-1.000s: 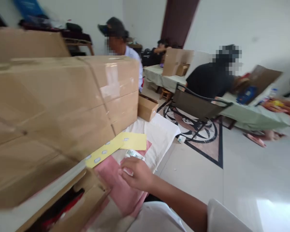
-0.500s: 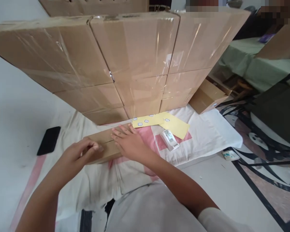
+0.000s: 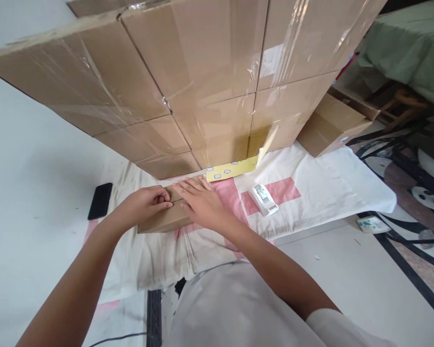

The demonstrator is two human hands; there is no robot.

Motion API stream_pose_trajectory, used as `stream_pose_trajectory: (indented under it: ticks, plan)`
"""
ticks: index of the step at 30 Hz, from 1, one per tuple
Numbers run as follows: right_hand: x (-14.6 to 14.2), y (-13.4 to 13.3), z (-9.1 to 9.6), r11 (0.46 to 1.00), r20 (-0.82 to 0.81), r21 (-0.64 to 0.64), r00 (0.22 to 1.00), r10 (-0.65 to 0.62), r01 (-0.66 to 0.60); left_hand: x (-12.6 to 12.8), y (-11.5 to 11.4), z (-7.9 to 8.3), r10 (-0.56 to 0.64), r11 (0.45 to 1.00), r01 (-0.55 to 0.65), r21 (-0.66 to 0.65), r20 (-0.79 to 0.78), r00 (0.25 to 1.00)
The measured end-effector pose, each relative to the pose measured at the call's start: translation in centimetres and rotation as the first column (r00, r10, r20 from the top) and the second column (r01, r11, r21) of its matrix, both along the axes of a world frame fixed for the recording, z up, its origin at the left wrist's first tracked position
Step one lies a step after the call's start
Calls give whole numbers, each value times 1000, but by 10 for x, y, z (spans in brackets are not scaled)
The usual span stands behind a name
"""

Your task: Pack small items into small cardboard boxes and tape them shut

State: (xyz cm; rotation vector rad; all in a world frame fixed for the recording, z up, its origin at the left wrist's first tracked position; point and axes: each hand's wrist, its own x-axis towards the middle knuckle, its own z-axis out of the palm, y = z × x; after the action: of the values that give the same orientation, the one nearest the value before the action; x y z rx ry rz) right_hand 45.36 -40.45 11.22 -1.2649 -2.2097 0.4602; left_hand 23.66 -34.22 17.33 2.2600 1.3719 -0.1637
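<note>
A small cardboard box [image 3: 166,221] lies on the cloth-covered table, a seam running along its top. Over that seam my left hand [image 3: 144,205] is closed, thumb and fingers curled together; whatever they may pinch is too small to make out. Beside it my right hand [image 3: 206,205] lies flat on the box top with its fingers stretched out. Just beyond the right fingertips is a yellow sheet [image 3: 235,169] with small printed labels. Another yellow piece [image 3: 267,143] stands tilted up against the stacked boxes.
A tall wall of taped cardboard boxes [image 3: 217,62] rises behind the work. A white device [image 3: 263,200] lies on the cloth [image 3: 311,193] to the right, a black phone [image 3: 100,201] to the left. Another carton [image 3: 332,123] sits at the right, and a small patterned object [image 3: 373,224] is below the table's right end.
My left hand has slid right along the seam, closer to my right hand. The right-hand yellow sheet, flat before, is now tilted up. The view has shifted.
</note>
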Motion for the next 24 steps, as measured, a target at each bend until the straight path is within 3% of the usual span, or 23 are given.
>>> stream_pose_trajectory:
  ticks: [5, 9, 13, 15, 18, 20, 21, 22, 23, 24]
  plan:
    - [0, -2, 5, 1000, 1, -29, 1000, 6, -6, 3, -8, 4, 56, 993, -37, 109, -182, 982]
    - [2, -2, 5, 999, -24, -42, 1000, 2, -3, -2, -3, -3, 87, 960, -43, 277, -148, 985]
    - [-1, 0, 4, 1000, -71, -23, 997, 7, -9, -12, 10, -21, 44, 998, -46, 30, 69, 997]
    - [2, -2, 3, 999, -109, 10, 993, 33, -32, -16, 13, -28, 49, 999, -49, -4, 140, 989]
    - [36, -20, -6, 999, -230, 40, 972, 43, -34, -21, 11, -30, 68, 995, -78, 56, 162, 984]
    - [84, -42, -19, 990, -358, 44, 927, -110, 135, -24, 2, -26, 106, 960, -157, 231, 219, 970]
    - [114, -55, -28, 949, -424, 46, 866, -265, 313, -25, -4, -25, 139, 900, -240, 363, 283, 949]
    - [145, -68, -36, 860, -469, 19, 764, -443, 510, -23, -13, -24, 169, 801, -349, 487, 375, 911]
    - [176, -80, -44, 705, -495, -36, 600, -628, 709, -19, -23, -25, 183, 690, -458, 561, 477, 860]
    - [204, -88, -52, 511, -470, -143, 397, -788, 847, -12, -35, -28, 178, 609, -543, 579, 567, 804]
